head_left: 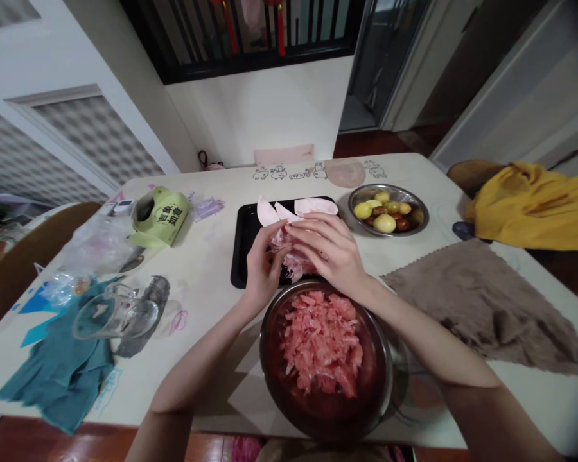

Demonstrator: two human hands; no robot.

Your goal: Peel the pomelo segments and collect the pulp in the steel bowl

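Above a black tray (241, 253), my left hand (262, 262) and my right hand (334, 250) meet with fingers curled around a pale pink piece of pomelo (280, 239), mostly hidden by the fingers. Beneath them in the tray lie crumpled pomelo membranes (298, 266). Thick white slices of pomelo peel (316, 206) lean at the tray's far edge. Closer to me, below both wrists, stands a steel bowl (275, 394) with a heap of torn red pomelo flesh (322, 343).
A steel bowl (421, 224) of green and brown fruit stands right of the tray. A brown cloth (481, 301) lies on the right. On the left are a green carton (161, 215), a plastic bag (99, 244), a glass pitcher (115, 314) and a teal cloth (72, 366).
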